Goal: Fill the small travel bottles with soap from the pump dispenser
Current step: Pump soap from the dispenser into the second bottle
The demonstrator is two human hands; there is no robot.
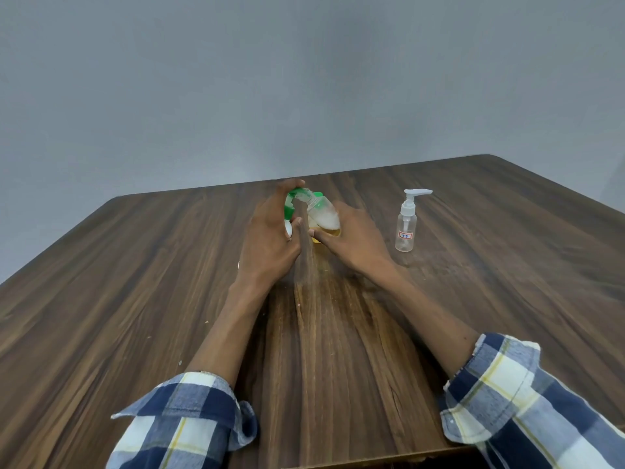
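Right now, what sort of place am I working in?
Probably a plain indoor workspace or recording setup, not a bathroom: a bare wood-grain table, a blank grey wall, and only a clear pump bottle besides the bottles in your hands.

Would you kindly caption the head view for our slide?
Both hands, left hand and right hand, hold the green-topped soap dispenser; an empty pump bottle stands apart.

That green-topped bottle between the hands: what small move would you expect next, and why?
Probably a press on the green pump. The left hand is already wrapped over it, and the right hand holds the bottle, which has yellow soap and foam inside and is tilted toward the pump. The clear spray bottle on the table looks empty, so filling seems far from finished.
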